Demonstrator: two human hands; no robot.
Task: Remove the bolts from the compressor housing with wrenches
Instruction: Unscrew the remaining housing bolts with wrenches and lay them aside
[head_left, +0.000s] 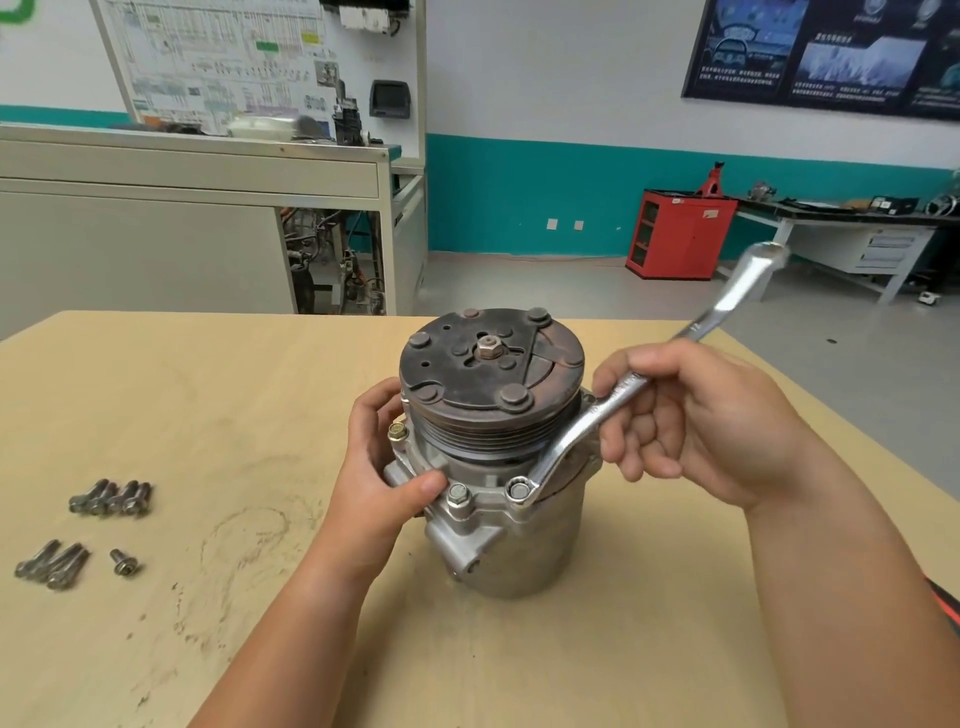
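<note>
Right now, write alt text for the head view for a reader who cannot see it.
A person's right hand holds a wrench seated on a bolt of an upright compressor on a wooden table, while the left hand grips it. Loose bolts lie at the table's left.

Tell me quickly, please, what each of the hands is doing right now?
Left hand: grips the compressor housing.
Right hand: holds the wrench, its ring end on a bolt.

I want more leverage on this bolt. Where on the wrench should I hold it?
Probably the wrench near its free end, reached from the right: its ring sits on the bolt, the shank slants up and away, and the right hand grips mid-shank.
</note>
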